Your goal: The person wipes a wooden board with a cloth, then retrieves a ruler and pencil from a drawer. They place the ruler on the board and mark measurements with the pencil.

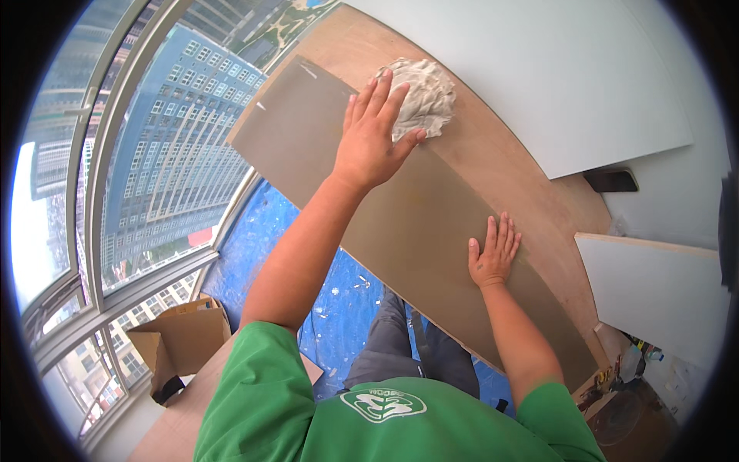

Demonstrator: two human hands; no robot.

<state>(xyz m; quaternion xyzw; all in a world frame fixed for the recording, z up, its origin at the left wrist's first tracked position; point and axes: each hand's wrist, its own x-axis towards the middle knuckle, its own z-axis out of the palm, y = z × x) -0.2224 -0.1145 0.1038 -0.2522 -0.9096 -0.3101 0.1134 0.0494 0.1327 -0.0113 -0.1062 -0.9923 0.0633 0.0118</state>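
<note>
A long grey-brown panel (pixel 419 223) lies across a wider pale wood board (pixel 493 181) in front of me. At the far part of the panel, my left hand (pixel 373 138) is open with its fingers spread; I cannot tell whether it presses on the surface. A crumpled off-white cloth (pixel 427 96) lies beside it, and the fingertips and thumb overlap the cloth's left edge. Nearer the right end, my right hand (pixel 495 254) lies flat on the panel, fingers stretched out and holding nothing.
Large windows (pixel 100 192) line the left side. Blue sheeting (pixel 339 308) with white specks covers the floor. An open cardboard box (pixel 181 339) stands at lower left. White panels (pixel 554 85) rise behind the board, near a dark phone-like object (pixel 610 180). Small items (pixel 627 362) crowd the lower right.
</note>
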